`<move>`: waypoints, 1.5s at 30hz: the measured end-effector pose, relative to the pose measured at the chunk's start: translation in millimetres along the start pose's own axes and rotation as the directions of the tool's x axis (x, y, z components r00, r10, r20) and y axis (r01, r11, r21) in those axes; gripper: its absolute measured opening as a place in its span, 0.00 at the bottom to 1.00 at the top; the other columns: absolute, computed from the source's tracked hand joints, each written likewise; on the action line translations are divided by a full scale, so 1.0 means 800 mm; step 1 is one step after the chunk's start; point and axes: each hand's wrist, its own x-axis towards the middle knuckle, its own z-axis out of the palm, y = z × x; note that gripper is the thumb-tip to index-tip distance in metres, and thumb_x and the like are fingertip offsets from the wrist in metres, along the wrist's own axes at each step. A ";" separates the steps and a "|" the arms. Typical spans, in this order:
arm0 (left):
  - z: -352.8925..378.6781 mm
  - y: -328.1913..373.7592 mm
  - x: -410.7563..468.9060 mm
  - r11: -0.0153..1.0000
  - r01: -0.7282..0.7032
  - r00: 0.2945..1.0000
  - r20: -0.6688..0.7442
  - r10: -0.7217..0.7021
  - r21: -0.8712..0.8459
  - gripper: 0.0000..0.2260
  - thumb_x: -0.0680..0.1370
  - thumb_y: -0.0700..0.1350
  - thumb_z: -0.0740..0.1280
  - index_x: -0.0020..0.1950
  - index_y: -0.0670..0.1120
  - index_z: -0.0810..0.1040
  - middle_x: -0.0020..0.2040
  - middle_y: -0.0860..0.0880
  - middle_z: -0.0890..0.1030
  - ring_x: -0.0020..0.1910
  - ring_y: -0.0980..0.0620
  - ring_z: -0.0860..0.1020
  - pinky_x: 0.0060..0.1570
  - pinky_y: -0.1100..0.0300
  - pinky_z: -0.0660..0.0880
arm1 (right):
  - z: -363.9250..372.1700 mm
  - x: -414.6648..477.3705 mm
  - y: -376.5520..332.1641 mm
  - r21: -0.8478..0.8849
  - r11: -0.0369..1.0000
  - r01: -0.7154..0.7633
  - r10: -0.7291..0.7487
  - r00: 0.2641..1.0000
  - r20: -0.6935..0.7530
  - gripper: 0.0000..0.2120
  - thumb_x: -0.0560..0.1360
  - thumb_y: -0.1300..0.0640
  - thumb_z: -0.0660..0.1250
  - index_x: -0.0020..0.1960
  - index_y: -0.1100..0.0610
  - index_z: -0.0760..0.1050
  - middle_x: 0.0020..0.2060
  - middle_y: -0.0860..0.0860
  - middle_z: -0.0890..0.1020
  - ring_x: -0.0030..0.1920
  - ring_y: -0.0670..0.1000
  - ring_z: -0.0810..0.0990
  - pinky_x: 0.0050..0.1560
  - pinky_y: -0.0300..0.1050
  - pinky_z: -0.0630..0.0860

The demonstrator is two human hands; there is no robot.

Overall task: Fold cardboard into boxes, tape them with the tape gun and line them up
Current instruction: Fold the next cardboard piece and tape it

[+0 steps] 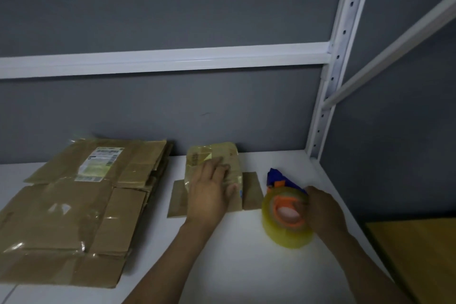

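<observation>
A white shelf [246, 269] runs along a grey wall [172, 7], lit dimly. Near the wall at the middle lies a small box [217, 154], taped over, its side flaps spread flat on the shelf. The left hand [209, 195] lies palm down on it, fingers straight and pressing. Just right of the box stands the tape gun [283, 213], blue and orange with a clear roll; the right hand [323, 210] grips it, fingers curled round the roll's far side. At the left sits a stack [74, 205] of flattened cardboard, the top rear sheet bearing a label [101, 163]. A white rack post [330, 81] rises at the right, and a yellow-brown panel [419, 254] fills the lower right corner.
</observation>
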 end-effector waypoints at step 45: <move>-0.120 -0.004 0.031 0.093 0.582 0.716 0.455 -0.530 -0.808 0.07 0.77 0.36 0.66 0.40 0.42 0.78 0.27 0.50 0.75 0.27 0.55 0.70 0.27 0.66 0.68 | -0.110 0.011 -0.077 0.061 0.658 0.751 -0.736 0.658 -0.159 0.34 0.67 0.43 0.71 0.70 0.32 0.63 0.51 0.36 0.65 0.53 0.42 0.71 0.44 0.31 0.73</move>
